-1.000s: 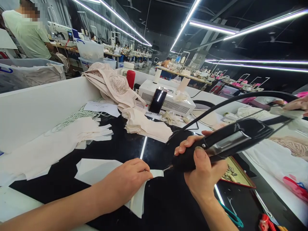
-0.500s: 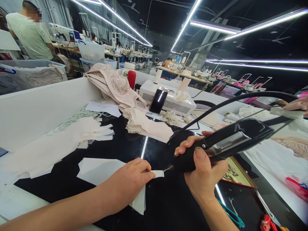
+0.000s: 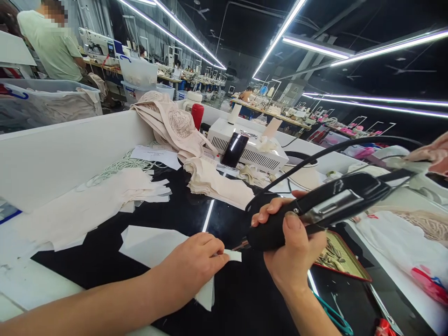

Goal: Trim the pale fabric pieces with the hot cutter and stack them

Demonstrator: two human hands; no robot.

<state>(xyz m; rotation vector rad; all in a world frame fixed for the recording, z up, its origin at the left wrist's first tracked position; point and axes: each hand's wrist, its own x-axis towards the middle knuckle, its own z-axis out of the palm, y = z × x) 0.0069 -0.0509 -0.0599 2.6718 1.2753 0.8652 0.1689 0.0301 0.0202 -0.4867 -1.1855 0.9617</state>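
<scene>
My left hand pinches a white fabric piece between thumb and fingers. A short end of it sticks out past my fingertips, and another part hangs below the hand. In my right hand is a black corded hand tool with a metal plate on its side. Its thin metal tip points left, just behind the short fabric end and close to my left fingers; whether it touches the cloth I cannot tell. My right fingers wrap round the tool's front.
Stacked pale fabric pieces lie ahead, with more at left. A phone leans on a white vented box. A shallow tray and teal-handled scissors lie at right. Another person's hand is at far right.
The tool's tip has moved slightly left, from the outer end of the fabric to just behind it, nearer my left fingers. Both hands keep their grips; the whole view has shifted a little.
</scene>
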